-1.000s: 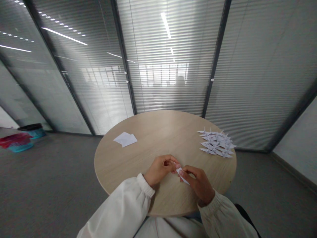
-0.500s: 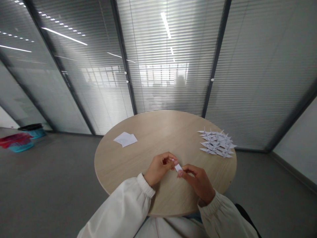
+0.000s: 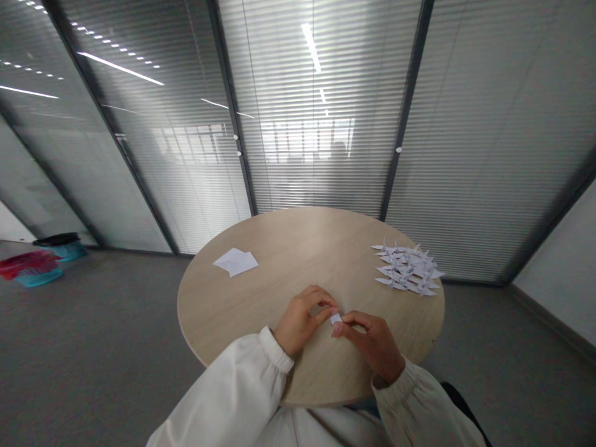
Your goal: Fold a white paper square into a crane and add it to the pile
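While I watch through the head camera, the folded white paper (image 3: 336, 319) sits between both hands, just in from the near edge of the round wooden table (image 3: 298, 248), with much of it hidden by the fingers. The right hand (image 3: 372, 344) is closed on its right end between thumb and forefinger. The left hand (image 3: 300, 321) is curled inward, its fingertips pressed to the left end. Neither hand looks released, though I cannot tell how much of the paper each one bears, or whether it clears the tabletop. My main concern is the pinch: the piece is small, so a slackened grip could drop it, and it could then slide toward the near edge and off onto the grey carpet (image 3: 116, 341). If either set of fingers shifted under pressure, a crease could land askew, and from this angle the fingers would hide that from me. The left sleeve (image 3: 233, 385) lies across the near edge, so a wide sideways move could drag against anything loose there. The paper cranes (image 3: 407, 269) lie in a light, unweighted pile by the far right edge, well apart from the hands, and a careless reach could scatter them. The loose white sheets (image 3: 236, 262) near the far left edge could skid just as easily if brushed.
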The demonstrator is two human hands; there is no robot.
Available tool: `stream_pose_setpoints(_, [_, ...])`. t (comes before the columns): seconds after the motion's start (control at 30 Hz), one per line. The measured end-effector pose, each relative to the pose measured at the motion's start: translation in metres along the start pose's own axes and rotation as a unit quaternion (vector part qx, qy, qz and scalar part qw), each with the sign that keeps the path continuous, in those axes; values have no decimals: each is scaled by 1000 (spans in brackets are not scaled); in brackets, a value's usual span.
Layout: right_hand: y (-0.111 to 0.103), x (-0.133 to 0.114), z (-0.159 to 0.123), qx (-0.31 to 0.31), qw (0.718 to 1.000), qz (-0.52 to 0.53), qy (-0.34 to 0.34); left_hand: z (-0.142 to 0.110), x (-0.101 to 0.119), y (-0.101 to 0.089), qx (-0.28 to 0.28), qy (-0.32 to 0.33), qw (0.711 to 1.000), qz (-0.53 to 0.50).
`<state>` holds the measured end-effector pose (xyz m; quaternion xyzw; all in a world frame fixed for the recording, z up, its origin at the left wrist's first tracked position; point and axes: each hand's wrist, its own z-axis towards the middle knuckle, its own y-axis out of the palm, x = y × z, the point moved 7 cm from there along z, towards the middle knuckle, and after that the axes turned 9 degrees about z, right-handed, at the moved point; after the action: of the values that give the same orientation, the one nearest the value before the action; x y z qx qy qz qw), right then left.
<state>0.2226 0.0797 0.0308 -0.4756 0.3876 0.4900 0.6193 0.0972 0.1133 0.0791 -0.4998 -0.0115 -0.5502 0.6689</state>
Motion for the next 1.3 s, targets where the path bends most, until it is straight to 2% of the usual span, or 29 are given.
stream_pose_setpoints(0.13, [-2,2,2,11,1000,26,-3,-1,4,7,-52,3,999,-3])
stream_pose_setpoints(0.23, [-1,3,2,7,999,40,-11,-1,2,9,-67,-16,997,-16])
stream_pose_setpoints(0.43, [2,1,2,-3,998,65,-21,-3,-10,10,-68,-85,993,-53])
stream_pose_setpoints(0.67, [2,0,2,5,999,23,-37,-4,-23,17,-76,-130,982,-116])
stream_pose_setpoints(0.9, [-4,6,4,54,998,-36,-3,-2,-25,15,-61,-173,967,-179])
stream_pose_setpoints(1.1, [-7,7,4,61,997,-50,-9,-2,-27,16,-52,-213,946,-239])
stream_pose_setpoints(1.3, [-5,7,4,58,997,-51,-17,-2,-27,17,-58,-221,938,-263])
